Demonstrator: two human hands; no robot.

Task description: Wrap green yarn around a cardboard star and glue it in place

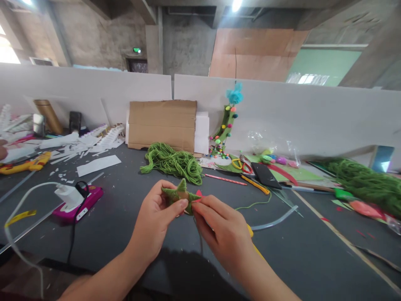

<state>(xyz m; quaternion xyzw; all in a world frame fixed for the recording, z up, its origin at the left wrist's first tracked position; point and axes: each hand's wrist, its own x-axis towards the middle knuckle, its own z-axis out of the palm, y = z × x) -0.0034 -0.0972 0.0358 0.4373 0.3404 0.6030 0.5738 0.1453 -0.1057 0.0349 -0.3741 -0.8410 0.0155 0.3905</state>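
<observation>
Left hand (153,217) and right hand (224,223) pinch one green star (182,193) above the table (120,194).
Left thumb and fingers close on its left side; right fingertips close at its right edge, by one red scrap (199,193), whose hold I cannot tell; a steady left grip and small right-hand moves should keep its points unbent; beyond lie one pink stick (225,179), two heaps of green yarn (173,163), one cardboard sheet (163,125).

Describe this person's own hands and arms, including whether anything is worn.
The left hand and right hand are ungloved, with no ring visible. Both forearms are bare as far as they show: no sleeve, watch or bracelet.
</observation>
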